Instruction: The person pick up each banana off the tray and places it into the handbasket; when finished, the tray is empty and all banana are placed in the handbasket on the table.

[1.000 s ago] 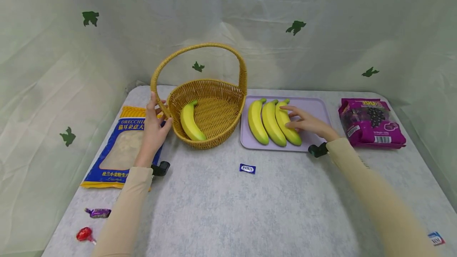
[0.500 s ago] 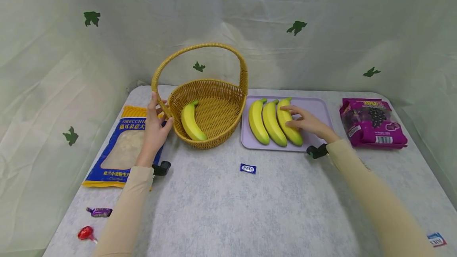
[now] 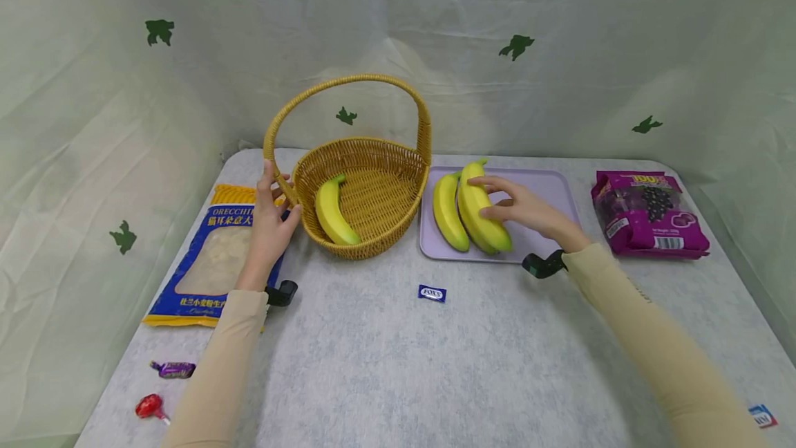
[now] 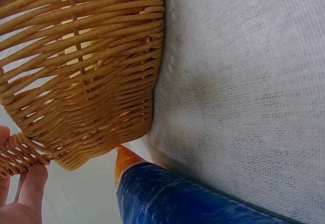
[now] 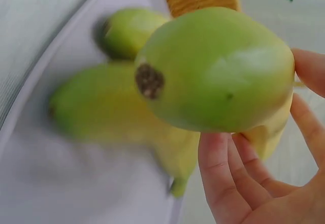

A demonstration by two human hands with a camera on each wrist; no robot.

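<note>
My right hand [image 3: 528, 211] grips a yellow banana [image 3: 479, 202] with a green tip, raised over the lilac tray [image 3: 547, 192]. In the right wrist view, thumb and fingers hold this banana [image 5: 218, 71] from its two sides. Two more bananas lie beneath it: one banana [image 3: 448, 213] shows at the left, the other [image 5: 101, 102] is mostly covered in the head view. At the left, my left hand [image 3: 271, 227] holds the lower handle of the wicker basket [image 3: 379, 192]. One banana [image 3: 334, 213] lies inside the basket, along its left wall.
A blue pasta bag [image 3: 205, 261] lies under my left wrist. Right of the tray is a purple grape-candy bag [image 3: 649, 216]. Small sweets lie about: a blue one [image 3: 432, 294], a purple one [image 3: 174, 370], a red lollipop [image 3: 149, 406] and a wrapped one [image 3: 761, 416].
My right hand has lifted the rightmost banana off the tray and moved it left, over the middle banana. The left hand stays on the basket's handle.
</note>
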